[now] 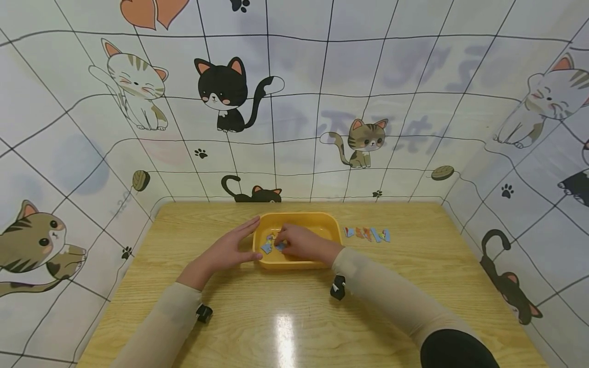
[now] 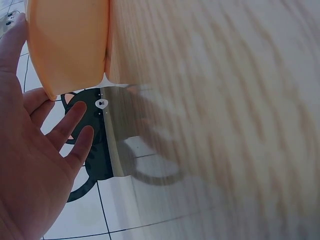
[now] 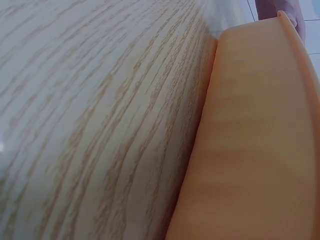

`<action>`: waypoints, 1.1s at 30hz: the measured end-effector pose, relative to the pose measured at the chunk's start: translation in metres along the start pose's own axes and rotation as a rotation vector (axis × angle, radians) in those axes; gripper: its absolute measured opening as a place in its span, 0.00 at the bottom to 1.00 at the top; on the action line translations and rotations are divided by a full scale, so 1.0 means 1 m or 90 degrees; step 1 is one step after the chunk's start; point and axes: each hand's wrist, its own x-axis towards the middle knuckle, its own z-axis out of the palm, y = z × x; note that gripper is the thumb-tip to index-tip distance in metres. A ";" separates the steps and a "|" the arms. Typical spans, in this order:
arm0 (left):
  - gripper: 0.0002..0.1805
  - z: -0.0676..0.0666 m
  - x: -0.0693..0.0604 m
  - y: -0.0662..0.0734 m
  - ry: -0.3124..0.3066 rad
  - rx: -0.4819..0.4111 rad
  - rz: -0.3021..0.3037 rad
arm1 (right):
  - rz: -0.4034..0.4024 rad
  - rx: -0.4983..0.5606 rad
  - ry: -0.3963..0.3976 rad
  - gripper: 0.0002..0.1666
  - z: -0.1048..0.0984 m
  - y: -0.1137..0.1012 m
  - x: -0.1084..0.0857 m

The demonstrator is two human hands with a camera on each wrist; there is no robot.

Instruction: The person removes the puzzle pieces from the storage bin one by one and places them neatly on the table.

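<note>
**Hand Positions and Materials**

**Head view.** The yellow tray sits on the counter, its long axis running from 9 to 3 o'clock. Loose pieces lie inside its 9 o'clock end. The right hand enters from 4 o'clock and is the nearer one: its bent fingers point down among the pieces, with some at 9 o'clock from the fingertips and a blue one directly below. Whether it pinches a piece cannot be told. The left hand spans the tray's 9 o'clock end from outside, fingers extended. A row of pieces lies outside the tray at 3 o'clock, also aligned 9 to 3. All pieces appear flat, irregular and printed, probably card.

**Left wrist view.** The left fingers are spread wide, touching the tray at 11 o'clock. The tray wall is smooth, apparently moulded plastic. The glossy wood-grain counter mirrors the cat-print backdrop.

**Right wrist view.** The tray's long wall fills 4 o'clock, faintly rippled, with a rounded corner. The right fingers and the pieces are hidden.
</note>
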 end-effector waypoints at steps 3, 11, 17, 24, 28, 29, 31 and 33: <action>0.57 0.000 0.000 -0.001 -0.002 -0.001 0.001 | 0.002 -0.005 -0.003 0.13 -0.001 0.000 0.000; 0.57 0.001 0.000 -0.002 -0.003 -0.005 0.003 | 0.012 -0.017 -0.004 0.11 0.001 0.005 0.001; 0.57 0.001 0.000 0.000 0.001 -0.005 0.005 | 0.032 -0.039 -0.001 0.08 0.003 0.007 0.001; 0.57 0.001 0.000 0.000 0.001 0.001 0.003 | 0.053 -0.024 0.008 0.13 -0.001 0.006 -0.006; 0.56 0.002 0.000 -0.001 0.000 0.000 -0.003 | 0.052 -0.010 0.013 0.19 -0.007 0.005 -0.012; 0.56 0.002 0.000 -0.001 0.001 -0.003 -0.004 | 0.051 -0.009 0.015 0.20 -0.008 0.005 -0.013; 0.56 0.002 0.000 -0.001 0.002 -0.007 -0.003 | 0.050 -0.012 0.021 0.22 -0.010 0.005 -0.016; 0.56 0.002 0.000 -0.002 0.002 -0.009 -0.003 | 0.054 -0.020 0.028 0.24 -0.012 0.006 -0.018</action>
